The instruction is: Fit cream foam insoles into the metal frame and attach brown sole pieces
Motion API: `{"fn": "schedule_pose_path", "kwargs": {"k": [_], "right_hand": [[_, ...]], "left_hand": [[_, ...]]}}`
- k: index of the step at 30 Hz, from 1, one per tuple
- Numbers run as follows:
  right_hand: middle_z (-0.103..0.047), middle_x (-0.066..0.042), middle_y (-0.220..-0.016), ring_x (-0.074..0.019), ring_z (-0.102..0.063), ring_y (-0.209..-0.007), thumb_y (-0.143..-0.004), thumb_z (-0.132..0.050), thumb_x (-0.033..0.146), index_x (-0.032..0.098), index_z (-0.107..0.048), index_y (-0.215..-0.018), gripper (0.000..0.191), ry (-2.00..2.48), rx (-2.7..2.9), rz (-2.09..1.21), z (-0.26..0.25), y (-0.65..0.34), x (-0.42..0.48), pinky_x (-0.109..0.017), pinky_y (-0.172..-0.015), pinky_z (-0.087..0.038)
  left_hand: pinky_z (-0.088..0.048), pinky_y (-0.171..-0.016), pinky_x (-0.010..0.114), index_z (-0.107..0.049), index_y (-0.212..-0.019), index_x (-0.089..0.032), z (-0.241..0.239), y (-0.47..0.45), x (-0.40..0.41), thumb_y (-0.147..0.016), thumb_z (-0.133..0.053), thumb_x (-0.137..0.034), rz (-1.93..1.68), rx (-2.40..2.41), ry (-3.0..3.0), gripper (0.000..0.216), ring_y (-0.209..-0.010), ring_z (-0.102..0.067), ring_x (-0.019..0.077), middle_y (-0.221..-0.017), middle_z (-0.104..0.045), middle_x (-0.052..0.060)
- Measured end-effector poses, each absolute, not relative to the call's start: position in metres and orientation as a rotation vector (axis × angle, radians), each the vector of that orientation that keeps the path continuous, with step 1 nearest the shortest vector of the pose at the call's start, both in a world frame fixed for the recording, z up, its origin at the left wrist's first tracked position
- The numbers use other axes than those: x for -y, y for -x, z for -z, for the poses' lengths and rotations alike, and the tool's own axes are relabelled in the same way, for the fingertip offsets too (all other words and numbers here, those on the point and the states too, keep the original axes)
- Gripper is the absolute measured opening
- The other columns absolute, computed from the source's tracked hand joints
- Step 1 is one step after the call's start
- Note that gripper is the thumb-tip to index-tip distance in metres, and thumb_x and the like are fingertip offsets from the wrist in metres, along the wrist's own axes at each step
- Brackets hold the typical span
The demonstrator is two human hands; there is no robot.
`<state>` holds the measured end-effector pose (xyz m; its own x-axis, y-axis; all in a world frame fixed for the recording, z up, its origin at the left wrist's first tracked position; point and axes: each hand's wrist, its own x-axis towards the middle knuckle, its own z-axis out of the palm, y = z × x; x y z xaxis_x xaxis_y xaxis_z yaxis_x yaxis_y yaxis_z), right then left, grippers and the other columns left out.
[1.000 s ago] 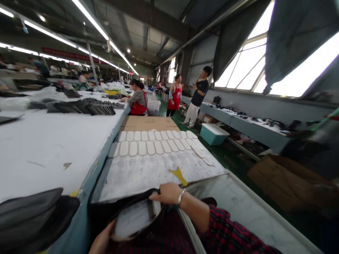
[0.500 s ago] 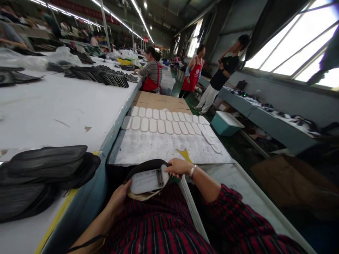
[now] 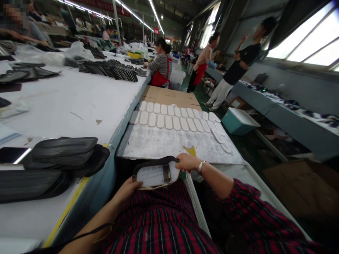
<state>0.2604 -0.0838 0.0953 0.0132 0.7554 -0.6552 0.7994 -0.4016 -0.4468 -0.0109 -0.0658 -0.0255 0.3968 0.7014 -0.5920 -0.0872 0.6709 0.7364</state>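
Note:
In front of my lap I hold an oval white plate [image 3: 153,176] with handwriting and a metal clip [image 3: 167,173] on its face. A black strip [image 3: 156,162] runs along its far edge, and a pale edge shows below. My left hand [image 3: 129,188] is closed on the left end, thumb over the plate's near corner. At the right end, my right hand [image 3: 188,162] pinches the black strip near the plate's corner. Beyond my hands, rows of white oval pieces [image 3: 160,121] lie on a pale board [image 3: 156,143].
Stacks of black oval pieces [image 3: 66,151] lie on the white table [image 3: 79,106] to my left. A yellow scrap [image 3: 190,151] rests on the board. Cardboard [image 3: 169,94] lies behind it. A teal bin [image 3: 238,121] stands on the floor at right. Several people are farther off.
The view has turned slightly left. The black strip, bulging upward before, now lies flatter along the plate's far edge. My left thumb has come over the plate. A person in a red apron has turned away.

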Motion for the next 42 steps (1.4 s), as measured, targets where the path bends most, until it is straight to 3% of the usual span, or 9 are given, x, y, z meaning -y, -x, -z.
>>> {"fn": "schedule_pose_path", "kwargs": {"k": [12, 22, 27, 30, 33, 35, 38, 40, 42], "right_hand": [[-0.061, -0.007, -0.057, -0.0143, -0.053, -0.039, -0.068, -0.049, 0.018, 0.009, -0.058, -0.073, 0.014, -2.097, -1.738, 1.284, -0.099, -0.246, 0.072, -0.023, -0.036, -0.043], [-0.052, 0.001, -0.047, -0.0096, -0.046, -0.033, -0.071, -0.05, 0.015, 0.012, -0.053, -0.068, 0.006, -2.153, -1.641, 1.414, -0.089, -0.267, 0.082, -0.02, -0.034, -0.039], [-0.05, 0.003, -0.048, -0.0086, -0.045, -0.034, -0.076, -0.049, 0.017, 0.01, -0.056, -0.086, 0.014, -2.174, -1.638, 1.49, -0.076, -0.283, 0.087, -0.018, -0.034, -0.038], [-0.051, 0.004, -0.05, -0.0093, -0.048, -0.037, -0.081, -0.048, 0.02, 0.011, -0.05, -0.113, 0.033, -2.163, -1.569, 1.597, -0.058, -0.3, 0.096, -0.018, -0.037, -0.041], [-0.058, 0.001, -0.061, -0.0101, -0.055, -0.045, -0.085, -0.045, 0.021, 0.014, -0.044, -0.124, 0.04, -2.131, -1.476, 1.7, -0.038, -0.311, 0.109, -0.019, -0.044, -0.046], [-0.063, -0.004, -0.075, -0.0118, -0.061, -0.055, -0.086, -0.042, 0.022, 0.014, -0.044, -0.125, 0.039, -2.155, -1.582, 1.59, -0.031, -0.309, 0.115, -0.022, -0.052, -0.049], [-0.06, -0.011, -0.106, -0.0198, -0.062, -0.088, -0.084, -0.048, 0.023, 0.016, -0.038, -0.131, 0.05, -2.274, -1.853, 1.234, -0.032, -0.295, 0.118, -0.03, -0.076, -0.05], [-0.052, -0.014, -0.119, -0.0254, -0.053, -0.107, -0.081, -0.054, 0.025, 0.018, -0.036, -0.133, 0.055, -2.26, -2.038, 0.931, -0.037, -0.283, 0.115, -0.036, -0.088, -0.044], [-0.054, -0.014, -0.116, -0.0273, -0.054, -0.105, -0.083, -0.051, 0.026, 0.017, -0.044, -0.127, 0.045, -2.032, -2.22, 0.591, -0.04, -0.273, 0.11, -0.039, -0.086, -0.044]], "left_hand": [[-0.049, -0.06, 0.026, -0.064, -0.078, -0.011, 0.04, 0.016, 0.059, -0.073, -0.059, -0.033, -0.665, -1.285, -0.794, 0.023, -0.071, -0.065, 0.0219, -0.069, -0.069, 0.006], [-0.049, -0.063, 0.032, -0.061, -0.086, -0.015, 0.027, 0.018, 0.066, -0.08, -0.04, -0.039, -0.533, -1.229, -1.018, 0.033, -0.072, -0.063, 0.0228, -0.079, -0.068, 0.008], [-0.044, -0.079, 0.033, -0.062, -0.076, -0.014, 0.019, 0.021, 0.06, -0.071, -0.049, -0.033, -0.457, -1.264, -1.327, 0.024, -0.084, -0.059, 0.0256, -0.081, -0.067, 0.007], [-0.041, -0.085, 0.034, -0.064, -0.082, -0.014, 0.013, 0.018, 0.059, -0.071, -0.049, -0.033, -0.39, -1.278, -1.478, 0.027, -0.091, -0.058, 0.0277, -0.089, -0.068, 0.009], [-0.039, -0.088, 0.036, -0.064, -0.092, -0.012, 0.009, 0.016, 0.057, -0.071, -0.052, -0.037, -0.323, -1.278, -1.591, 0.034, -0.095, -0.058, 0.0299, -0.096, -0.067, 0.013], [-0.036, -0.094, 0.037, -0.06, -0.108, -0.01, 0.009, 0.016, 0.051, -0.069, -0.057, -0.038, -0.317, -1.284, -1.649, 0.048, -0.103, -0.055, 0.0316, -0.11, -0.063, 0.017], [-0.03, -0.101, 0.036, -0.049, -0.125, -0.012, 0.01, 0.013, 0.035, -0.071, -0.056, -0.036, -0.239, -1.276, -1.899, 0.059, -0.116, -0.048, 0.0296, -0.128, -0.052, 0.015], [-0.031, -0.101, 0.035, -0.055, -0.12, -0.016, 0.01, 0.007, 0.021, -0.074, -0.052, -0.031, -0.145, -1.233, -2.082, 0.048, -0.116, -0.049, 0.0273, -0.126, -0.055, 0.012], [-0.035, -0.098, 0.037, -0.065, -0.107, -0.018, 0.008, 0.0, 0.008, -0.073, -0.05, -0.023, -0.088, -1.193, -2.17, 0.037, -0.11, -0.054, 0.0283, -0.115, -0.063, 0.011]]}}
